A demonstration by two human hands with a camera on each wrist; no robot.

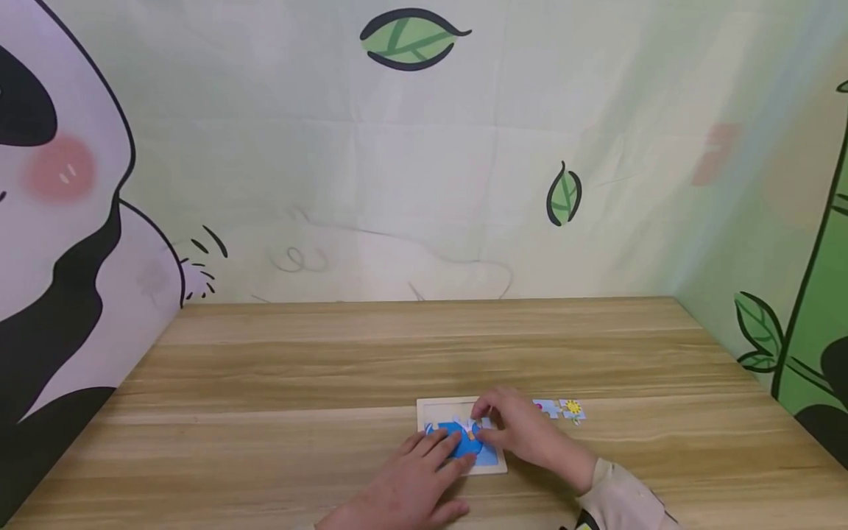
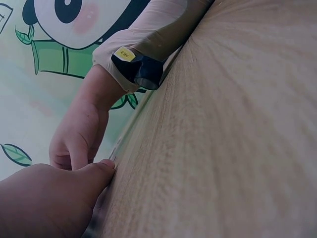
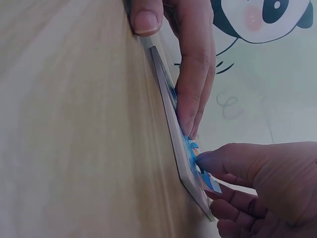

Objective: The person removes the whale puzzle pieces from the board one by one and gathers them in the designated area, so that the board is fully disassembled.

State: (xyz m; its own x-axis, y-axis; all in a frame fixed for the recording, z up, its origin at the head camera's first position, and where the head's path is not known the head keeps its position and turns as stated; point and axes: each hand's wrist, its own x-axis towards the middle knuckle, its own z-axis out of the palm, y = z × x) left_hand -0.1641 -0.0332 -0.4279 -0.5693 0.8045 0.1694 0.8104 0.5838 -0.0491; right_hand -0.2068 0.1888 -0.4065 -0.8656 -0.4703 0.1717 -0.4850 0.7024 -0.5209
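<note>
A small jigsaw puzzle tray (image 1: 420, 414) with a pale rim lies flat on the table, partly filled with blue picture pieces (image 1: 489, 458). Across its lower left part spreads my left hand (image 1: 414, 482), fingers extended and fingertips resting on the blue pieces. My right hand (image 1: 530, 434) is bent over the tray's right side. In the right wrist view its thumb and fingers pinch a puzzle piece (image 3: 213, 184), blue with some orange, tilted up at the tray's edge. Both hands hide much of the picture.
Right of the tray lie loose puzzle pieces, one with a yellow sun-like flower (image 1: 573, 408) and another light blue piece (image 1: 547, 408), partly behind the right hand. The wood-grain table (image 1: 265, 412) meets a wall (image 1: 424, 184) printed with a panda and leaves.
</note>
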